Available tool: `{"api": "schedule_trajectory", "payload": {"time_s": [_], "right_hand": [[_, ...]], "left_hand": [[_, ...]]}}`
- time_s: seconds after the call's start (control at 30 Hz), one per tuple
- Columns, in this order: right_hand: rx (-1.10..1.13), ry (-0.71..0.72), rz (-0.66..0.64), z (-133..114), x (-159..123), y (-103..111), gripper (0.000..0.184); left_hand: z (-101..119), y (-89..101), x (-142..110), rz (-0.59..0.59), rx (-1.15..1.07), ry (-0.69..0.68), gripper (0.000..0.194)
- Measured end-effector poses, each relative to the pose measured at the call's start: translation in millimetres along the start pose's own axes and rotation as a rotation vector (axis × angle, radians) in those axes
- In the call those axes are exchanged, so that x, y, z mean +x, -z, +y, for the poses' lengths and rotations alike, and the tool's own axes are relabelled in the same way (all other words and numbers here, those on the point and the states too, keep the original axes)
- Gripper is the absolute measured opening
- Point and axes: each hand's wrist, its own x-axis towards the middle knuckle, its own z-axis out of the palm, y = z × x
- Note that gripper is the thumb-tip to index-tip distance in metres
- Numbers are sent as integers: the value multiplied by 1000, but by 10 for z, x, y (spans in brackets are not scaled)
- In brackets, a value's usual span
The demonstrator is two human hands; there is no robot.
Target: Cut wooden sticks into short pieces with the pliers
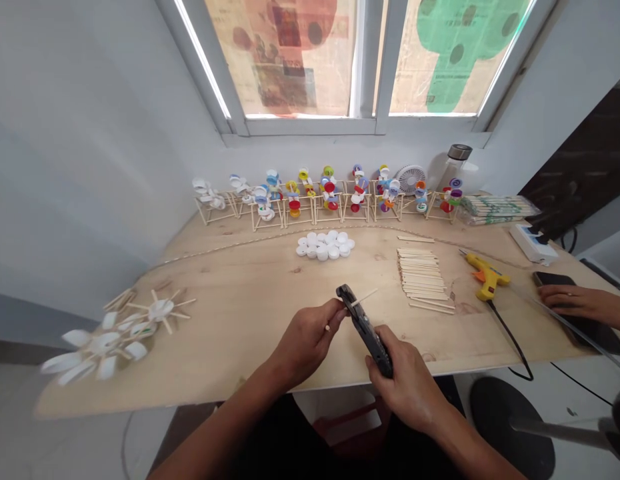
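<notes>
Pinched in my left hand is a thin wooden stick. Its pale far part sticks out to the right, past the head of a dark plier-like cutter. My right hand is wrapped round the cutter's handles, tilting its head up and to the left. The cutter's head meets the stick close to my left fingertips; whether the jaws bite into it I cannot tell. Beyond my hands sits a cluster of white bottle caps. To the right of it lies a row of cut wooden sticks.
Small stick-and-cap wheels on frames line the back. Stick-and-cup wheels lie at left. At right are a yellow glue gun with its cable, a power strip, packed sticks, and another person's hand on a dark phone.
</notes>
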Motion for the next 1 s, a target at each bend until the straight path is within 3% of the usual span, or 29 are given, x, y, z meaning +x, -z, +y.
{"api": "schedule_trajectory", "payload": {"time_s": [0.17, 0.27, 0.67, 1.0], "right_hand": [[-11, -47, -19, 15, 58, -24, 12], [-5, -70, -36, 23, 90, -37, 13], [62, -129, -58, 170, 240, -196, 19], [87, -141, -46, 121, 185, -150, 19]], "left_hand": [[-96, -159, -14, 184, 308, -91, 21], [-172, -228, 10, 219, 424, -139, 22], [-488, -456, 71, 198, 427, -137, 21], [-423, -484, 33, 316, 579, -194, 17]]}}
